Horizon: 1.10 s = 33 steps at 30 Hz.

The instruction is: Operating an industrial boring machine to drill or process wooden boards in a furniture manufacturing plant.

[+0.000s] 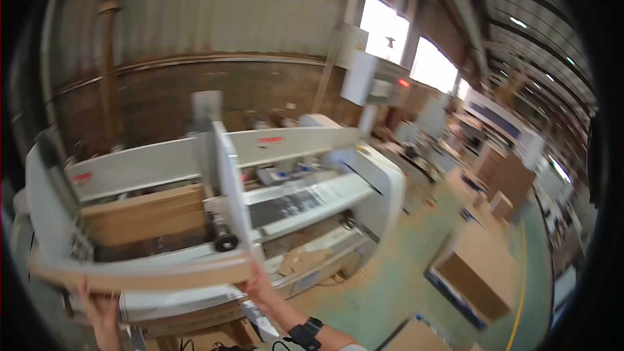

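Note:
Both my hands carry a long, light-brown board or thin stack of boards (162, 278), smeared by motion, level in front of the white machine. My left hand (101, 312) is closed around its lower edge near the left part, fingertips partly hidden. My right hand (260, 286) grips its right end; a black band is on that wrist. Just beyond the board, the left bay of the white machine (299, 207) holds a stack of brown boards (146, 214). A white upright divider (229, 185) and a black round knob (226, 242) stand at the right of that stack.
Cardboard scraps (305, 260) lie in the machine's lower right tray. A large brown box-like stack (478, 266) stands on the green floor to the right, beside a yellow line (520, 286). A control box (370, 81) hangs behind the machine. Another brown stack (416, 338) is at the lower edge.

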Tool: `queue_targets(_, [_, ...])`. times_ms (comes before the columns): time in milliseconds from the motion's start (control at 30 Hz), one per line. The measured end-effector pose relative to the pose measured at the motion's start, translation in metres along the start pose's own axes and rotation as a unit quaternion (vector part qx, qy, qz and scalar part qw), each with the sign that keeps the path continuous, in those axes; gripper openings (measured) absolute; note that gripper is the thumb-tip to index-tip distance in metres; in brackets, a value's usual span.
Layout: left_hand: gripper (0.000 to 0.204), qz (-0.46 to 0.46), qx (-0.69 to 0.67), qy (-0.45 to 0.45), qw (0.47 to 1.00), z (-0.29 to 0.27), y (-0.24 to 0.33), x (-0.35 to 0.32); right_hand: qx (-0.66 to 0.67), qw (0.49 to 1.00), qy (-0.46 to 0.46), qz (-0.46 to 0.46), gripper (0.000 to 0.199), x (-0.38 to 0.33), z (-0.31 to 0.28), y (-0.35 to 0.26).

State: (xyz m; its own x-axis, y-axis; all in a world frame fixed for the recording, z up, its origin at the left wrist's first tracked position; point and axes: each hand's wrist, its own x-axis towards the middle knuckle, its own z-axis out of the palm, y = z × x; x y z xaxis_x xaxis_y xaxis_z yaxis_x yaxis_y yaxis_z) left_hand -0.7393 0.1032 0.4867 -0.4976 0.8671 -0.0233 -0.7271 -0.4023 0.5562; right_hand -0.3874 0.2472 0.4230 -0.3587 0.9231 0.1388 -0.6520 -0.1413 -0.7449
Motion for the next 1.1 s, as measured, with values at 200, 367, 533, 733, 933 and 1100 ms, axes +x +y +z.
queue_targets(200, [0.045, -0.072, 0.020, -0.088, 0.993, 0.176, -0.025, 0.060, 0.227, 0.957, -0.049, -0.175, 0.062, 0.031, 0.079, -0.087])
queue_targets(367, [0.070, -0.103, 0.008, -0.057, 0.993, 0.206, -0.022, 0.096, 0.146, 0.977, 0.007, -0.158, 0.064, 0.066, 0.098, -0.107])
queue_targets(533, [0.073, -0.080, 0.005, -0.058, 0.995, 0.226, 0.006, 0.138, 0.106, 0.975, 0.009, -0.193, 0.069, 0.127, 0.126, -0.125])
queue_targets(733, [0.067, -0.064, -0.016, -0.087, 0.994, 0.234, 0.040, 0.205, 0.098, 0.971, 0.020, -0.216, 0.071, 0.206, 0.168, -0.119])
queue_targets(933, [0.062, -0.035, 0.009, -0.083, 0.996, 0.228, 0.036, 0.270, 0.116, 0.970, 0.014, -0.215, 0.060, 0.300, 0.160, -0.102])
queue_targets(1100, [0.068, -0.088, 0.000, 0.044, 0.995, 0.218, 0.039, 0.300, 0.171, 0.977, 0.085, -0.097, 0.059, 0.336, 0.149, -0.055])
